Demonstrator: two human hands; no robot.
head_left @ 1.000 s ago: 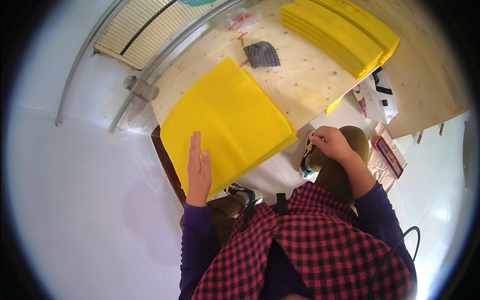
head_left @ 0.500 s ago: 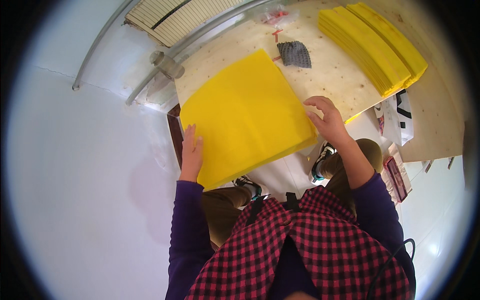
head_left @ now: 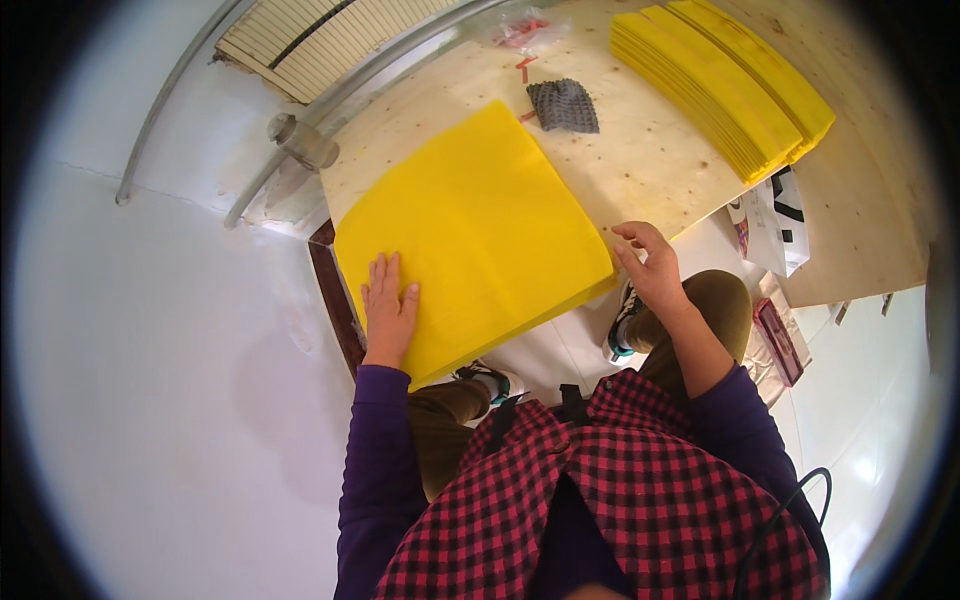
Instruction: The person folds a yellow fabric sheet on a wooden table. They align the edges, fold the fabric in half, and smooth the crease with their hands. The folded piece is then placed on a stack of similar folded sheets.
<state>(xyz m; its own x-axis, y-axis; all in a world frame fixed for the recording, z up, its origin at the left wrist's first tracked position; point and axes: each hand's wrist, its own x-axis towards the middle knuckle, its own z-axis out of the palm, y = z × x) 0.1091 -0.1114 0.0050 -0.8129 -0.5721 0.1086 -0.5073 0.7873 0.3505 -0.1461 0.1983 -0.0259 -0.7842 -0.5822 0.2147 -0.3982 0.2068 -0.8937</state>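
A thick stack of yellow fabric-like sheets (head_left: 480,230) lies in front of me on a wooden table, its near edge jutting past the table's front. My left hand (head_left: 389,315) rests flat on the stack's left side, fingers stretched out. Just off the stack's right corner is my right hand (head_left: 652,268), fingers apart and slightly curled, with nothing visible in it. Whether its fingertips touch the sheet edges I cannot tell.
Narrow folded yellow bundles (head_left: 715,85) lie at the table's far right. Behind the stack are a grey knitted cloth (head_left: 563,106) and a clear plastic bag with red bits (head_left: 528,32). A jar (head_left: 302,142) stands at the left by a pipe. A white printed bag (head_left: 775,225) sits below the right edge.
My left hand has slid inward from the stack's left edge onto its top. The right hand has dropped slightly nearer to me by the right corner. The whole view has shifted a little.
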